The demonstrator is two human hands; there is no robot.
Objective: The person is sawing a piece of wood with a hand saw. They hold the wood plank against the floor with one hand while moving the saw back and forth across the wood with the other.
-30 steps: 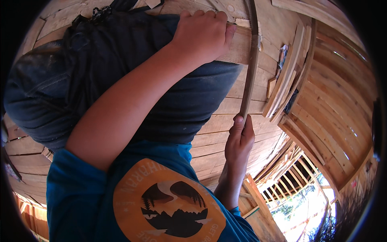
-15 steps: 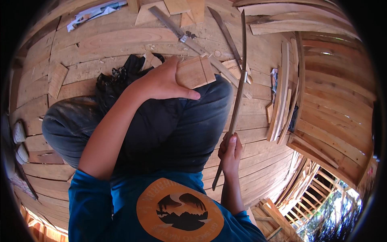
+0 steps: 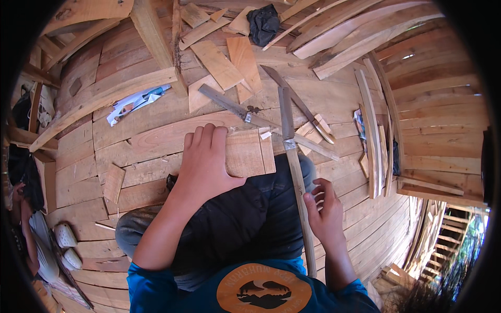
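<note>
My left hand (image 3: 203,161) is closed round a wooden block (image 3: 245,154) above my lap. A line or groove crosses the block near its right end, and a small pale chip (image 3: 266,134) shows at that end's upper edge. To the right, a long-handled knife (image 3: 300,193) lies across my right leg, its blade pointing away from me and its long wooden handle running back toward my body. My right hand (image 3: 325,211) is just beside that handle, fingers loosely bent and apart, with nothing gripped.
Beyond my knees another long-handled knife (image 3: 292,136) and a dark-bladed knife (image 3: 295,99) lie on the plank floor. Board offcuts (image 3: 218,65) and a black bag (image 3: 263,25) lie farther off. Long boards (image 3: 369,135) lie at right. Another person's arm (image 3: 28,224) shows at the left edge, near white shoes (image 3: 65,236).
My right hand has let go of the long-handled knife, which now lies across my right leg. My left hand still holds the block. The view has tilted to show more of the far floor.
</note>
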